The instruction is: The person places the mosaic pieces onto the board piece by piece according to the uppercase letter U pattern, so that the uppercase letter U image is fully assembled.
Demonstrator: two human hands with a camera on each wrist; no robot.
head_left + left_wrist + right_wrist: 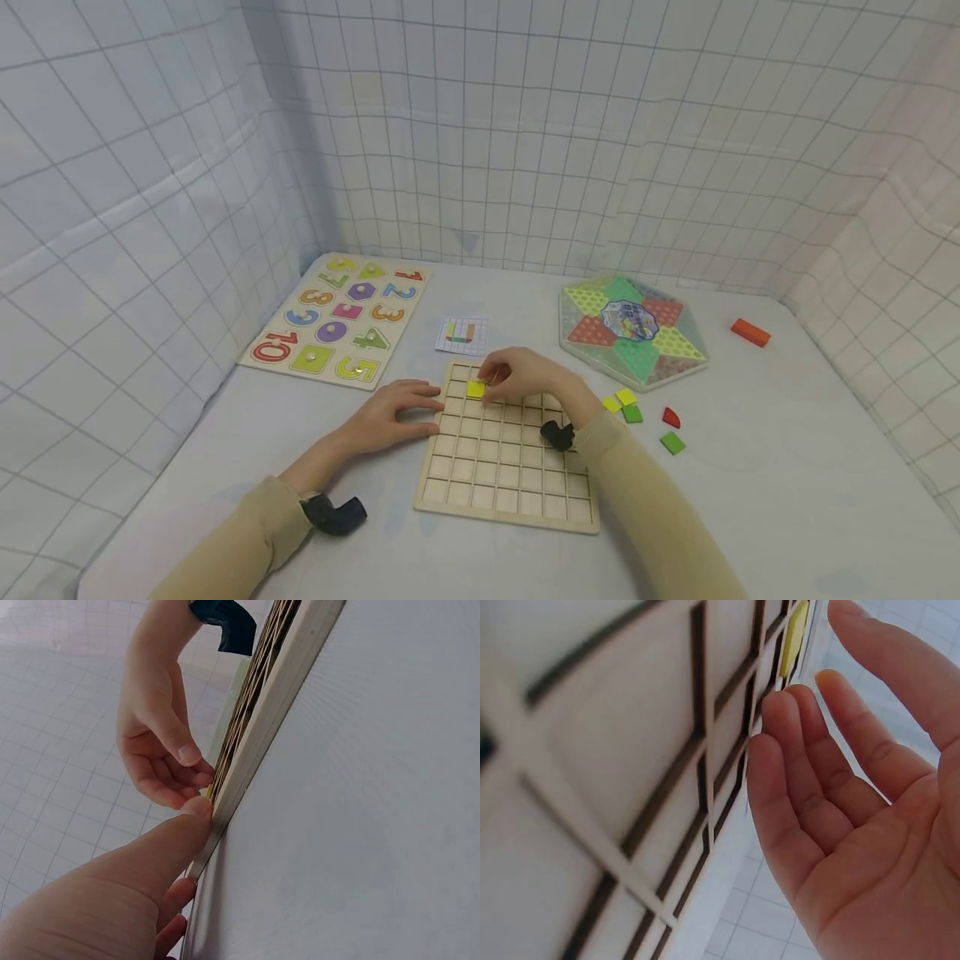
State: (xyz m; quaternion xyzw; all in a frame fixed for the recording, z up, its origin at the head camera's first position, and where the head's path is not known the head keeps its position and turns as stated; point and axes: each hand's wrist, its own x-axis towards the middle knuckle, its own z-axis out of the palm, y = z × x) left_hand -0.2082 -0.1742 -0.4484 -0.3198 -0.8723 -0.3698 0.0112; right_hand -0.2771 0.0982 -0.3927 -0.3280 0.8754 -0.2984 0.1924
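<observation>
A wooden grid board (501, 477) lies flat on the table, its shallow square cells marked off by raised strips. One yellow square tile (476, 389) sits in a cell near the board's far left corner; the right wrist view also shows this tile (793, 641), with fingertips just short of it. My right hand (525, 375) hovers over the far part of the board, fingers loosely bent and nothing between them. Along the board's left edge, my left hand (390, 417) rests with fingers spread. Its thumb (196, 808) touches the rim in the left wrist view.
A pattern card (462, 335) lies beyond the board. At the left is a number-and-shape puzzle (330, 332); a hexagonal star game board (633, 329) sits at the right. Yellow and green squares (632, 413), a red quarter-circle (671, 417) and an orange block (751, 332) lie rightward.
</observation>
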